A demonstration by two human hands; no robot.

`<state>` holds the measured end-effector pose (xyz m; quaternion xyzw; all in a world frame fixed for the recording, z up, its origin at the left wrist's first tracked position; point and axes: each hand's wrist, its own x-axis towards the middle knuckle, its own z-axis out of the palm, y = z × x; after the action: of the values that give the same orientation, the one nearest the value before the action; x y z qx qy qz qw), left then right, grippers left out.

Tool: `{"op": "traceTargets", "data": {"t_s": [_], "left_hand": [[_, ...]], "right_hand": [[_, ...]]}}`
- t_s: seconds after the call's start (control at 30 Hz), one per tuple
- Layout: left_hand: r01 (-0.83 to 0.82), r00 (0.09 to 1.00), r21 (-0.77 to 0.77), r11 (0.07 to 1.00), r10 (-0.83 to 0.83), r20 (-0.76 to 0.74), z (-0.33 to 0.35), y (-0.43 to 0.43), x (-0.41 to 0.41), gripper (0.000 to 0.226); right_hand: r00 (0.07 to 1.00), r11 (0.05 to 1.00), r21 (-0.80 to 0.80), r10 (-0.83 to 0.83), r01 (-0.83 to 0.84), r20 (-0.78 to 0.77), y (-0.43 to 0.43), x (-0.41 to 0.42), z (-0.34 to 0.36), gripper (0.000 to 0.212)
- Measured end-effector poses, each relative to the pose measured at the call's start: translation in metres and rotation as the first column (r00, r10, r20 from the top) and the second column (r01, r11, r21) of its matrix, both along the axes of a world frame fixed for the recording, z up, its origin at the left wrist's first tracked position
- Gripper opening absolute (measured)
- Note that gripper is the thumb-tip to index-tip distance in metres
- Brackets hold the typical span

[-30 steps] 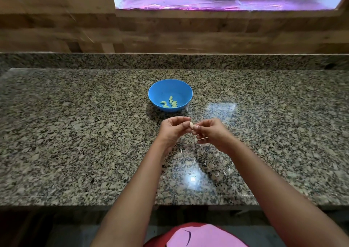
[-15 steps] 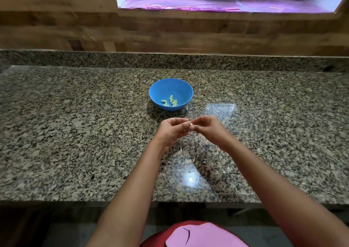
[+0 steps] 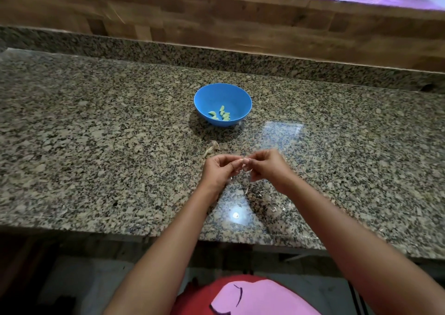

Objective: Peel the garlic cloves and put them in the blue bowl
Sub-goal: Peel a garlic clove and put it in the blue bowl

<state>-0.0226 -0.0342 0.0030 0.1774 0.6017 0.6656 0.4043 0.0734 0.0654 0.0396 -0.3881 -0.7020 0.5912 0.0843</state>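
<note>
A blue bowl (image 3: 222,98) stands on the granite counter with several peeled garlic cloves (image 3: 220,114) at its bottom. In front of it my left hand (image 3: 218,170) and my right hand (image 3: 267,166) meet fingertip to fingertip above the counter. Both pinch one small pale garlic clove (image 3: 242,161), mostly hidden by the fingers. A dry garlic remnant with papery skin (image 3: 210,148) lies on the counter just beyond my left hand.
Small bits of peel (image 3: 261,198) are scattered on the counter (image 3: 96,146) under and near my hands. A raised granite ledge and a wooden wall run along the back. The counter's front edge is just below my forearms.
My hands stay joined on the clove with only small finger shifts. The camera has tilted, and the dry garlic remnant beyond my left hand has come into sight.
</note>
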Motion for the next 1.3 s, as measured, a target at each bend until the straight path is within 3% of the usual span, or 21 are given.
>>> {"op": "traceTargets", "data": {"t_s": [0.13,0.5,0.57,0.63,0.7,0.77,0.87,0.97,1.13,1.3], "left_hand": [[0.005,0.998,0.049,0.999,-0.009,0.066,-0.007,-0.004,-0.001,0.006],[0.039,0.998,0.04,0.998,-0.041,0.041,-0.003,0.0,-0.002,0.005],[0.063,0.997,0.001,0.998,-0.063,-0.044,-0.003,0.001,-0.006,0.009],[0.078,0.939,-0.148,0.986,-0.123,-0.32,-0.003,0.001,-0.01,0.018],[0.055,0.756,-0.282,0.958,-0.224,-0.615,-0.009,0.0,-0.014,0.03],[0.026,0.605,-0.367,0.93,-0.307,-0.735,-0.018,-0.002,-0.013,0.035],[-0.024,0.424,-0.491,0.871,-0.436,-0.794,-0.033,-0.006,-0.006,0.04],[-0.076,0.243,-0.529,0.845,-0.499,-0.832,-0.037,-0.006,-0.003,0.044],[-0.081,0.224,-0.543,0.836,-0.516,-0.827,-0.041,-0.006,-0.001,0.044],[-0.091,0.232,-0.517,0.851,-0.487,-0.842,-0.04,-0.006,-0.002,0.043]], "right_hand": [[0.994,0.95,-0.306,-0.09,0.067,-0.061,-0.001,0.004,-0.001,0.009],[0.988,0.901,-0.427,-0.125,0.075,-0.092,-0.006,0.004,0.0,0.013],[0.985,0.895,-0.438,-0.137,0.079,-0.102,-0.004,0.003,0.003,0.012],[0.987,0.922,-0.374,-0.141,0.1,-0.082,0.002,0.003,0.006,0.009],[0.996,0.968,-0.233,-0.094,0.091,-0.002,0.011,0.003,0.006,0.012],[0.985,1.0,0.016,0.008,-0.011,0.172,0.016,0.003,0.004,0.01],[0.874,0.853,0.41,0.105,-0.325,0.475,0.013,-0.002,0.002,0.006],[0.792,0.664,0.541,0.132,-0.517,0.596,0.008,-0.009,0.001,0.009],[0.726,0.4,0.63,0.15,-0.666,0.671,0.0,-0.01,-0.005,0.014],[0.744,0.315,0.683,0.137,-0.659,0.654,-0.005,-0.003,-0.011,0.018]]}}
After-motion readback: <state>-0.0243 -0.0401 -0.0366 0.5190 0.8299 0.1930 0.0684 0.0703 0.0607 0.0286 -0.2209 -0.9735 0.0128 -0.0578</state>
